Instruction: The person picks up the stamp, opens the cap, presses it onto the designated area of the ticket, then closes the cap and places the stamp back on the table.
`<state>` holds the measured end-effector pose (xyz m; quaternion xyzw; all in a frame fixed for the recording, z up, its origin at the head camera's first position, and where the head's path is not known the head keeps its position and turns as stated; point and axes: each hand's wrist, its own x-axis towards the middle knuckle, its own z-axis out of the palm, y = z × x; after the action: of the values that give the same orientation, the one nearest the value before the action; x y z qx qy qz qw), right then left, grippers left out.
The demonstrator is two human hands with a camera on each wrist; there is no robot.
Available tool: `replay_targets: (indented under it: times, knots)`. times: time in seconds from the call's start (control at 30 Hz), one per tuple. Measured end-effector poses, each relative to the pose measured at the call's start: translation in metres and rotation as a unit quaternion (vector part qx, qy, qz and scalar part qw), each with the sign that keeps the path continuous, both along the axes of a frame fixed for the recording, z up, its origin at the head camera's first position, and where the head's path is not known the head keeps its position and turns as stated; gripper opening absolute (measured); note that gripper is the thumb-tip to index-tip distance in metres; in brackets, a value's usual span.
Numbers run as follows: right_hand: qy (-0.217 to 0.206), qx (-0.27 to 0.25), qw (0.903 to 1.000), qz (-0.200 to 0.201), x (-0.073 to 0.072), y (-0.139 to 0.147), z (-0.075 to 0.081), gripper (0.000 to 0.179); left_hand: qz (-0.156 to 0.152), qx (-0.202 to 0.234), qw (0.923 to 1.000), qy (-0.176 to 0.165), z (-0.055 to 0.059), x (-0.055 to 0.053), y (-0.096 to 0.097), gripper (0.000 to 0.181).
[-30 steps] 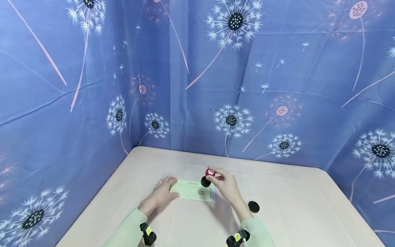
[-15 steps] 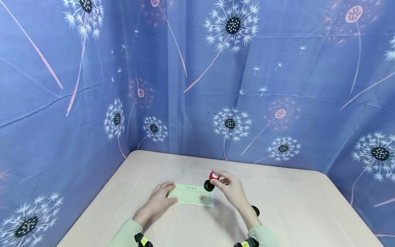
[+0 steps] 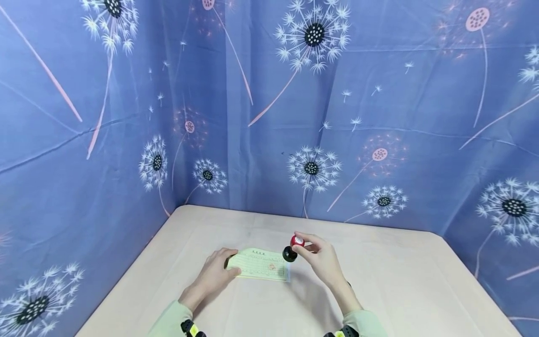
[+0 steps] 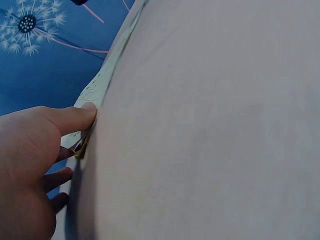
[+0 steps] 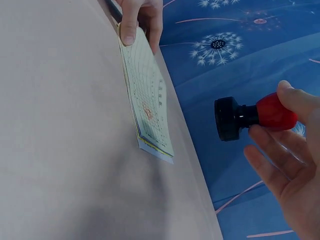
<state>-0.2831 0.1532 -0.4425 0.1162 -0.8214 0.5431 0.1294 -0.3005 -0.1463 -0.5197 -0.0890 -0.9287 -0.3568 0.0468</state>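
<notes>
A pad of pale green printed forms (image 3: 261, 263) lies on the table with a red stamp mark near its right end. My left hand (image 3: 212, 273) grips its left end, thumb (image 4: 80, 118) on top and fingers at the far edge. That end bows upward, and the layered sheets show from the side in the right wrist view. My right hand (image 3: 322, 260) pinches the red knob of a rubber stamp (image 5: 272, 112) between thumb and fingers. The stamp's round black base (image 3: 289, 254) hangs above the pad's right end, apart from the paper.
A pale cloth covers the table (image 3: 379, 262). Blue curtains (image 3: 269, 117) with a dandelion print stand along its back and left edges. A dark sliver of a round black cap (image 3: 349, 284) shows beside my right forearm, which hides the remainder.
My right hand has moved the stamp to the right, off the stamp mark. The pad's left end has bowed up in my left hand. The black cap has become mostly hidden.
</notes>
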Motion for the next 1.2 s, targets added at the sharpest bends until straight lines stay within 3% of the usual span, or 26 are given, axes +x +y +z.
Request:
replay_targets:
  times: [0.3, 0.7, 0.93, 1.2]
  knots:
    - [-0.003, -0.002, 0.9999, -0.010, 0.000, 0.003, -0.002, 0.038, -0.008, -0.004, 0.9985, 0.054, 0.010, 0.001, -0.001, 0.048]
    - [0.000, -0.013, 0.9998, -0.015, 0.003, 0.010, -0.005, 0.039, 0.010, 0.121, 0.9921, 0.031, 0.022, 0.003, -0.009, 0.038]
    - [-0.005, -0.016, 0.9998, -0.008, 0.025, 0.004, 0.022, 0.036, 0.020, 0.133, 0.9888, 0.065, 0.034, 0.006, -0.021, 0.037]
    - [0.008, -0.021, 0.9997, -0.013, 0.010, 0.011, 0.000, 0.039, 0.020, 0.129, 0.9874, 0.090, 0.036, 0.008, -0.043, 0.040]
